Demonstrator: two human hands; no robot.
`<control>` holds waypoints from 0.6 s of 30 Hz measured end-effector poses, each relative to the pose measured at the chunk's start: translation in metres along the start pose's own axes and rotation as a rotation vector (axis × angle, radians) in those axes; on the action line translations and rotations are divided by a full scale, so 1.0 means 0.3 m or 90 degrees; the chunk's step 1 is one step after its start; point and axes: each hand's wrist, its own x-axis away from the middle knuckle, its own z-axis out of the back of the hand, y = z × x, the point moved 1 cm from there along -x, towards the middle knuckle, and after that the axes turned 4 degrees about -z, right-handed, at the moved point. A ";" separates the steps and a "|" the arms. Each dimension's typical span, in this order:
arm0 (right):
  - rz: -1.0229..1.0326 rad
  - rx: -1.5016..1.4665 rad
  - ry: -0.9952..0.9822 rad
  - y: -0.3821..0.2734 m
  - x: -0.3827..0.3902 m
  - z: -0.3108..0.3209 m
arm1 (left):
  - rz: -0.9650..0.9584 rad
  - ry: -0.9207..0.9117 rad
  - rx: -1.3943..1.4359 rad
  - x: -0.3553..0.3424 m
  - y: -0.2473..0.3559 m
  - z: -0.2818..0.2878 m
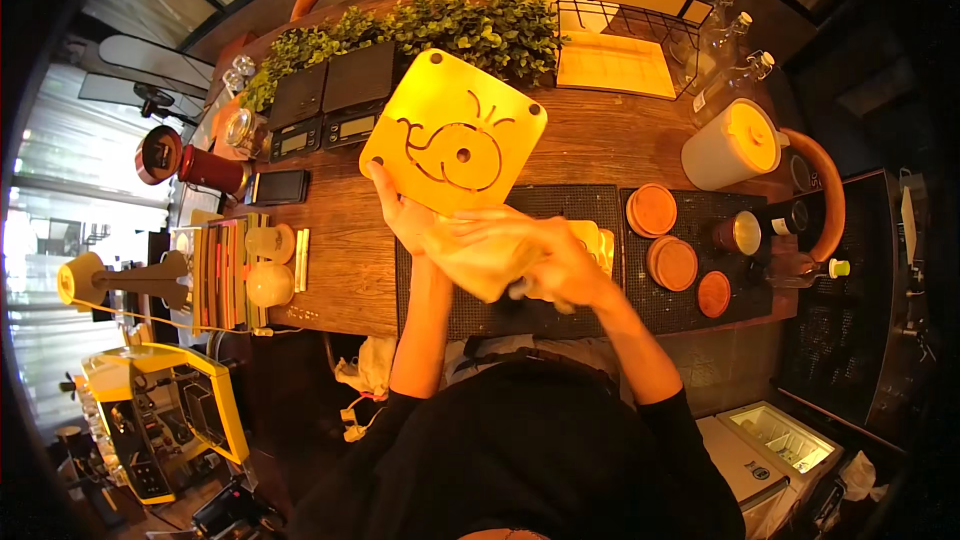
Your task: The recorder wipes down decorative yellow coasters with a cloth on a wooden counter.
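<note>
My left hand [400, 218] grips the lower left edge of a square trivet [455, 90], its thumb along that edge. The trivet is tilted up above the table; it looks yellow in the warm light and has rounded corners, a whale-shaped cut-out and dark round pads at the corners that show. In my right hand [562, 258] is a bunched pale cloth [485, 258], close to the trivet's lower edge. Whether the cloth touches the trivet I cannot tell. Behind my right hand, a shiny yellowish piece [600, 243] lies partly hidden on a black mat [580, 202].
Round reddish-brown coasters [672, 262] and a metal cup [738, 233] are at right, with a lidded jug [730, 145] beyond. Two black scales [358, 85] stand before leafy plants [470, 30]. Books [225, 270] and a lamp [125, 280] are at left.
</note>
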 end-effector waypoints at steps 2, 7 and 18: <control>-0.205 -0.350 0.112 0.027 0.053 0.065 | -0.054 0.088 -0.079 0.002 0.004 -0.028; -0.296 -0.254 0.341 0.004 -0.040 0.185 | 0.013 -0.072 0.028 0.016 -0.026 -0.076; 0.037 0.231 0.275 0.060 -0.019 -0.037 | -0.158 0.134 -0.231 0.008 -0.069 -0.055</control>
